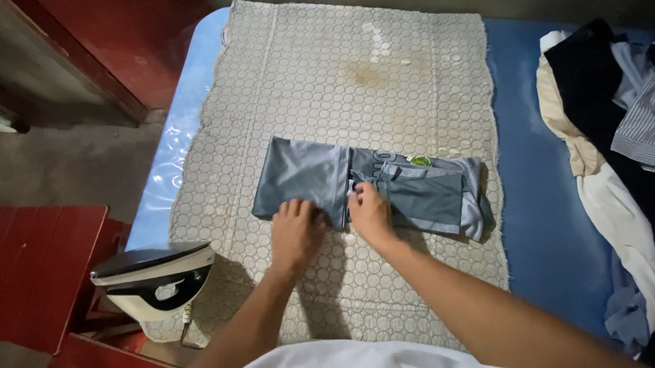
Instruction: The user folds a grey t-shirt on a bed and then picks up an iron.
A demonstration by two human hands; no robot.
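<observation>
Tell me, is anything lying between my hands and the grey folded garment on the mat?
Nothing visible. The left hand and right hand both rest directly on the grey folded garment. The iron stands apart, at the mat's near left corner.

head cam | worn, looks steeply down from above the hands | close range | single view, no overlap with another
</observation>
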